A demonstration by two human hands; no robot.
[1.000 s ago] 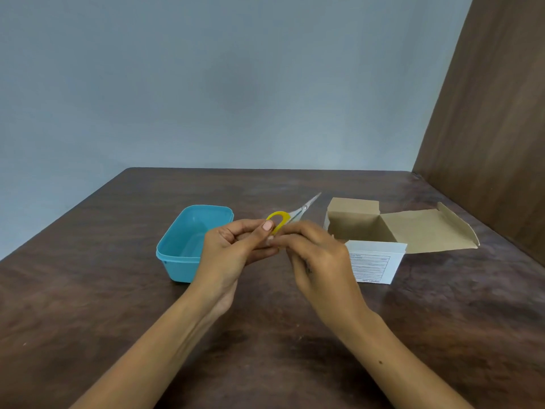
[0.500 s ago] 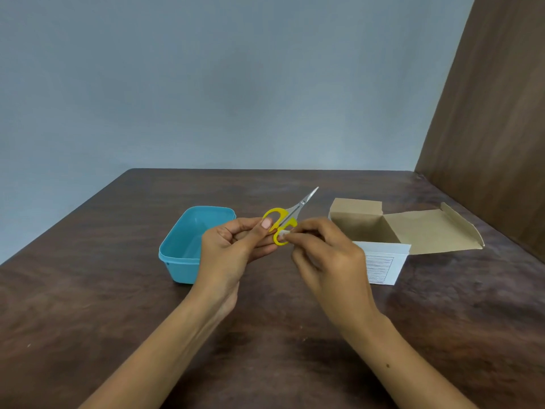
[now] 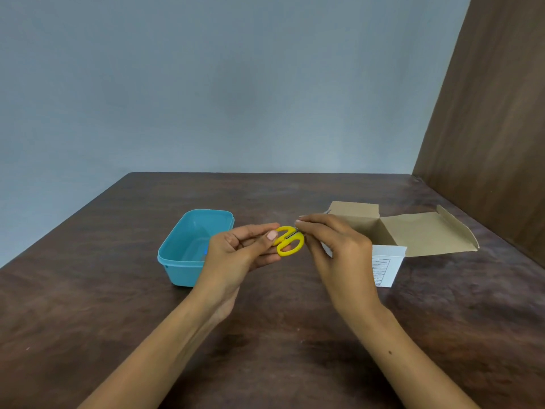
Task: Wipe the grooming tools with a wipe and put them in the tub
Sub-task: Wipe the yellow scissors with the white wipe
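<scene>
Above the table (image 3: 118, 305), just right of the tub (image 3: 188, 246), the left hand (image 3: 244, 255) pinches the scissors (image 3: 290, 241) by the yellow handles. The right hand (image 3: 339, 249) closes around the blades; the wipe is not discernible. Recommend wiping away from the handles, toward the tip.

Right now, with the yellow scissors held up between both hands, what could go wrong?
1. The right hand covers the blades of the small yellow-handled scissors; the point is hidden, so a slip could nick its fingers.
2. The left hand only pinches one handle loop, so the scissors might twist or drop onto the dark wooden table.
3. The open blue plastic tub sits just beside the left hand and could get knocked.
</scene>
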